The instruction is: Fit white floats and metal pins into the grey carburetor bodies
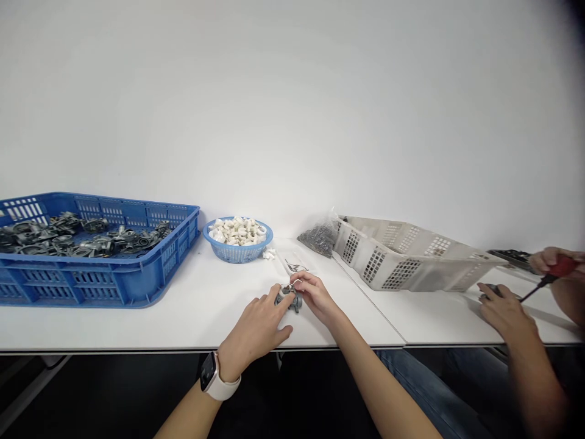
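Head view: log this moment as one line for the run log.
left hand: touching grey part | right hand: at same part | nearby: blue basin, white pieces, blue crate

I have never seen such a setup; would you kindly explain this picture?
No machine here: a head-worn camera looks down at a person working bare-handed. The left hand holds a small grey-and-white part on the white table; the right hand touches it, though whether it grips anything is too small to tell. Nearby are a blue crate of grey parts, a blue basket of white pieces, a plastic bag and a pale crate. At right, a co-worker's hand holds a red-handled tool.
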A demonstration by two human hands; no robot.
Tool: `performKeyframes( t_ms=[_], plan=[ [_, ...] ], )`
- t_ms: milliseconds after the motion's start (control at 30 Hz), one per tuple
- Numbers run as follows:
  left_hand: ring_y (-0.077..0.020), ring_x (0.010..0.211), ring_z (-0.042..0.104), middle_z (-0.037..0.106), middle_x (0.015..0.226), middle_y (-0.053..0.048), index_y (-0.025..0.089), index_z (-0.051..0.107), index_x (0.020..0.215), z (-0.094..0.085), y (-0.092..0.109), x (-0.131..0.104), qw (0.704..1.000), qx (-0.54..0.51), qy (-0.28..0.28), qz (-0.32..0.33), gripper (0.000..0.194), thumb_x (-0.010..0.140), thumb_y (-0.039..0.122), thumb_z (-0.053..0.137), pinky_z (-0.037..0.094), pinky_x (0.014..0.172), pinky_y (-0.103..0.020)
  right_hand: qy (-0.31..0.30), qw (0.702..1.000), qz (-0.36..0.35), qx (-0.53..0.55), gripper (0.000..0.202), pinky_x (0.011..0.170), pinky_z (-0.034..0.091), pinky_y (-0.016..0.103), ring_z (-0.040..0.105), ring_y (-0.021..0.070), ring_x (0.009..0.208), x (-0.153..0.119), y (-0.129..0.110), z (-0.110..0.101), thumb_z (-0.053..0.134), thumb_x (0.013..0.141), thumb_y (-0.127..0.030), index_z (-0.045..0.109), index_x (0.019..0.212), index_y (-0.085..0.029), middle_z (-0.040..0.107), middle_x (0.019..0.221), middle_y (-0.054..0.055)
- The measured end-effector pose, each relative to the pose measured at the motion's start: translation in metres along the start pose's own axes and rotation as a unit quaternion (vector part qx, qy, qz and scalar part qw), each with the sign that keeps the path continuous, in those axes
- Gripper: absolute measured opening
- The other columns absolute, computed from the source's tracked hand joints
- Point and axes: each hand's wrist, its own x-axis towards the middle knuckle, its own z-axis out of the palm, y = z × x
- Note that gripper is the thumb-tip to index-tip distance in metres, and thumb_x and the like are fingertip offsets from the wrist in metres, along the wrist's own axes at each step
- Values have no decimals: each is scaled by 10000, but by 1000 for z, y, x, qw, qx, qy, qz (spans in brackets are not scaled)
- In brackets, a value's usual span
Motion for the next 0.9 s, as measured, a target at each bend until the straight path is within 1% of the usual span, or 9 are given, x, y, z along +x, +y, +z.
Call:
performKeyframes(
  t_ms=[233,567,767,900],
  plan=[
    [-274,978,680,433,1490,-117,303,330,1522,0,0,0,1000,0,2,0,646,950,306,630,577,826,-413,-5,1000,1,3,105,782,397,315,514,185,851,-1,-2,1,696,747,-210,737,840,-235,613,915,8],
    [-282,1000,679,446,1472,-126,302,288,1543,0,0,1,1000,1,1,2,661,963,314,606,581,846,-430,-5,1000,7,-5,90,774,394,317,515,189,838,-1,-3,2,697,743,-219,735,823,-237,613,892,8],
    [-275,984,681,441,1474,-127,309,316,1524,1,0,1,1000,-5,0,-2,629,963,317,602,577,836,-420,1,1000,2,-21,71,766,396,319,516,192,837,1,-1,1,703,742,-239,733,807,-233,617,892,11],
    [-279,977,686,438,1478,-123,303,324,1520,1,1,0,1000,-6,-2,-3,642,949,303,618,579,837,-425,8,999,0,-38,73,768,390,321,514,193,834,1,-1,2,701,756,-257,735,814,-228,614,881,14]
  ],
)
